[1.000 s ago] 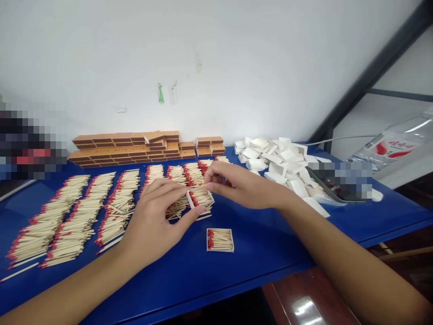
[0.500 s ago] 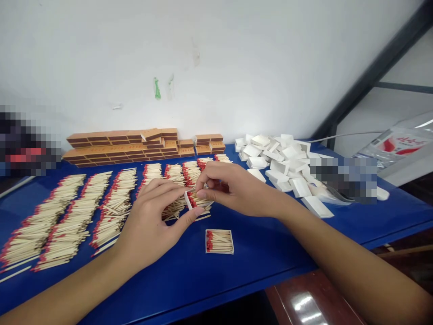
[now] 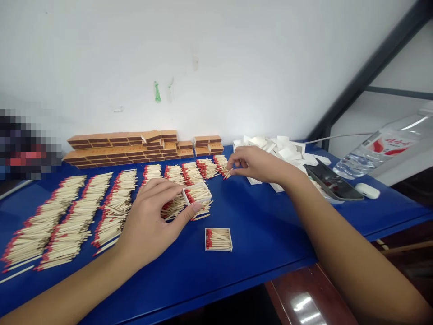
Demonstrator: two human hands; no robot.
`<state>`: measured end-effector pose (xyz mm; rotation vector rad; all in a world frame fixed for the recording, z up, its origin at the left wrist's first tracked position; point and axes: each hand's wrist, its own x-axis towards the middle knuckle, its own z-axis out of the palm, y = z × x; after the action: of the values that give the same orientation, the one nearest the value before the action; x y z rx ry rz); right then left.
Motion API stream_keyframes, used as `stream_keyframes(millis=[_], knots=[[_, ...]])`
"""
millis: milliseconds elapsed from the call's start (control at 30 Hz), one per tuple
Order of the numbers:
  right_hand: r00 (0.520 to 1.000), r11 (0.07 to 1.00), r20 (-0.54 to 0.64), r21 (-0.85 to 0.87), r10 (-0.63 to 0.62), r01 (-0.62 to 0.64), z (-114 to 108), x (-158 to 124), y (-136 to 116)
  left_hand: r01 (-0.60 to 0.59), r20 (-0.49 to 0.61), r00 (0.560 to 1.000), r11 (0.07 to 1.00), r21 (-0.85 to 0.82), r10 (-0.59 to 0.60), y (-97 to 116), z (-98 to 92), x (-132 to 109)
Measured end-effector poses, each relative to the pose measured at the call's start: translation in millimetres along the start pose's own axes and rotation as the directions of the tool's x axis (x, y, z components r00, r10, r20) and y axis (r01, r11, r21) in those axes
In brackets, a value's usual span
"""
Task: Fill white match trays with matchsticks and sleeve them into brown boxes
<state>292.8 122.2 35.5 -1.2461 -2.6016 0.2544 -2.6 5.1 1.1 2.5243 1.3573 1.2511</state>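
My left hand (image 3: pixel 157 216) grips a white matchbox tray (image 3: pixel 210 195) by its left end, fingers over the far side and thumb at the near side. Red-headed matches lie inside that tray, which is held above a row of loose matches. Farther right, my right hand (image 3: pixel 255 163) is pinched at the near end of the rightmost match pile (image 3: pixel 220 163), with match ends showing at its fingertips; how many it holds is hidden. A second matchbox tray (image 3: pixel 231 239), filled with matches, rests on the blue table (image 3: pixel 264 243) nearer to me.
Long rows of loose matches (image 3: pixel 67 225) cover the left side. Stacked brown matchbox sleeves (image 3: pixel 118 151) line the wall. White empty trays (image 3: pixel 287 153) are heaped behind my right forearm. A phone (image 3: pixel 334 180), a white earphone case (image 3: pixel 367 191) and a water bottle (image 3: pixel 382 146) are at right.
My right hand has left the tray in my left hand and moved right and away from me to the rightmost match pile. The left hand stays with its tray, whose matches now show.
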Motion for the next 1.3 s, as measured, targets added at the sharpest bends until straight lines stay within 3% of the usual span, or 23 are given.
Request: stream_keyframes(millis=[267, 567, 667, 767, 900, 1133, 1300], knots=[[0.963, 0.985, 0.214, 0.022, 0.162, -0.171, 10, 1, 0, -0.017, -0.016, 1.000, 1.000, -0.009, 0.017, 2, -0.2, -2], [0.944, 0.985, 0.302, 0.060, 0.136, -0.161, 8, -3, -8, 0.007, -0.006, 1.000, 1.000, 0.004, -0.007, 1, 0.7, -2], [0.967, 0.979, 0.253, 0.185, 0.038, -0.087, 2, -4, -21, 0.003, -0.009, 1.000, 1.000, 0.004, -0.002, -1, 2.3, -2], [0.986, 0.930, 0.129, 0.364, -0.105, 0.051, -4, -5, -43, 0.007, 0.008, 1.000, 1.000, -0.001, -0.007, -1, 3.2, -3], [0.973, 0.834, 0.004, 0.517, -0.230, 0.195, 2, -6, -72, 0.007, 0.033, 0.999, 1.000, -0.008, -0.006, -2, 3.1, -2], [0.962, 0.811, -0.004, 0.536, -0.274, 0.233, 17, -7, -83, -0.009, 0.049, 0.999, 1.000, -0.005, 0.009, -2, 1.9, -1], [0.961, 0.806, -0.080, 0.528, -0.265, 0.266, 17, -6, -84, -0.014, 0.057, 0.998, 1.000, -0.012, 0.015, -4, 2.1, -2]])
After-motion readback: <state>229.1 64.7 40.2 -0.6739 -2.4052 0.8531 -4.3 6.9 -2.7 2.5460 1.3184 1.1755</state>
